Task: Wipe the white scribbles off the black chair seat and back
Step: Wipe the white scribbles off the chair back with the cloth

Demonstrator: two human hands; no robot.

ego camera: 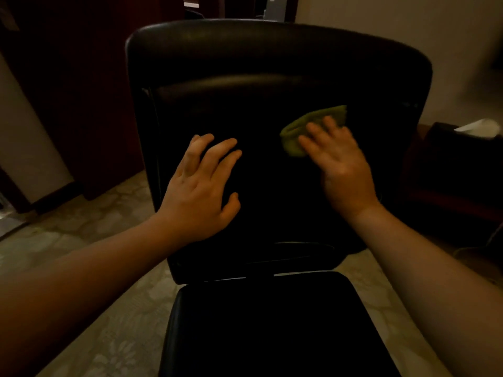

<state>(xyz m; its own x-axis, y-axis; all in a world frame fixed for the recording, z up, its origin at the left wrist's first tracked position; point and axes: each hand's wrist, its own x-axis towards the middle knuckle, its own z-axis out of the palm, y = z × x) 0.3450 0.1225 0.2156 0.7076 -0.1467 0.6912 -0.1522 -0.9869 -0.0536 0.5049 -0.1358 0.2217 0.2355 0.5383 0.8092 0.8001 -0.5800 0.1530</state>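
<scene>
A black chair fills the middle of the view, its back (272, 77) upright and its seat (272, 322) below at the bottom. My right hand (340, 167) presses a green cloth (304, 129) flat against the right half of the chair back, fingers spread over it. To its left my left hand (201, 186) lies open and flat on the chair back, fingers apart, holding nothing. The room is dim and I see no white scribbles on the dark surfaces.
Pale patterned floor (95, 268) surrounds the chair. Dark wooden furniture (68, 104) stands at the left. At the right is a dark low piece of furniture (449, 172) with something white (479, 127) on top. A pale wall (408, 36) lies behind.
</scene>
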